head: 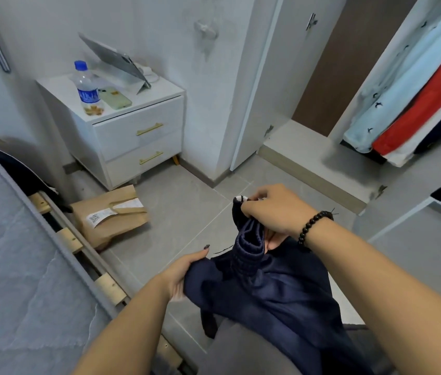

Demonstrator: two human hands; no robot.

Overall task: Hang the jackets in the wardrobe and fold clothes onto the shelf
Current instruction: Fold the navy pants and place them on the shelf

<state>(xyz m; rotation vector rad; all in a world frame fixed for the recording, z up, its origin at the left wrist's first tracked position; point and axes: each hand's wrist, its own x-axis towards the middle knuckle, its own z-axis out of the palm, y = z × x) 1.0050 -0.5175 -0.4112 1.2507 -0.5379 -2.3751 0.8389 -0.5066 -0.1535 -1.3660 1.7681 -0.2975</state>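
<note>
A dark navy garment (276, 290) hangs bunched in front of me, low in the middle of the view. My left hand (184, 274) grips its left edge, thumb on top of the cloth. My right hand (270, 209), with a black bead bracelet on the wrist, pinches the ribbed navy cuff or collar with a white tip (241, 200) and lifts it above the rest. The open wardrobe (308, 147) is at the upper right; a light blue bird-print garment (403, 85) and a red one (427, 104) hang inside it.
A white two-drawer nightstand (138, 131) stands by the wall, with a water bottle (86, 87), a phone (115, 97) and a propped tablet (116, 62) on it. A brown paper bag (111, 215) lies on the grey tile floor. The bed (11, 253) fills the left side.
</note>
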